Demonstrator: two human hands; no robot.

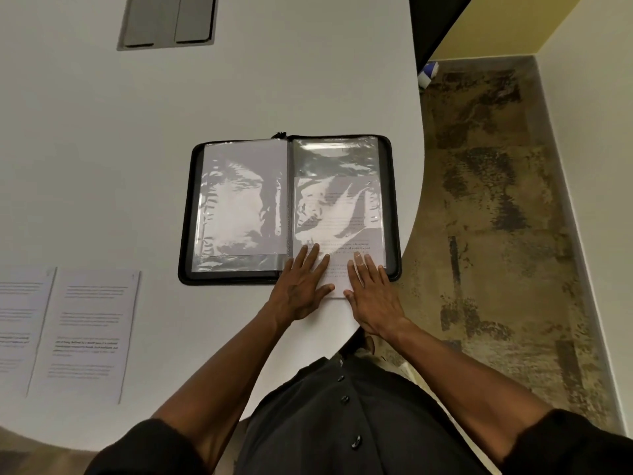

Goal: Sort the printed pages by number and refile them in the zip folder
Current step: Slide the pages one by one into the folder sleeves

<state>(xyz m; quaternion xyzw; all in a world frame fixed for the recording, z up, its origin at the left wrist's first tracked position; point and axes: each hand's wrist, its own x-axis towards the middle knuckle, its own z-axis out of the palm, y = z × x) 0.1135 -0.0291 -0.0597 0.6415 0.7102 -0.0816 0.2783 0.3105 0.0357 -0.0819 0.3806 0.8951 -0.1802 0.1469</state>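
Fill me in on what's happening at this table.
A person is filing printed pages into an open black zip folder on the white table. Both hands, left hand and right hand, lie flat with straight fingers on a printed page that sits partway inside the right-hand clear sleeve, its near edge sticking out. The left-hand sleeve already holds a sheet. Two more printed pages lie on the table to the left, not yet filed.
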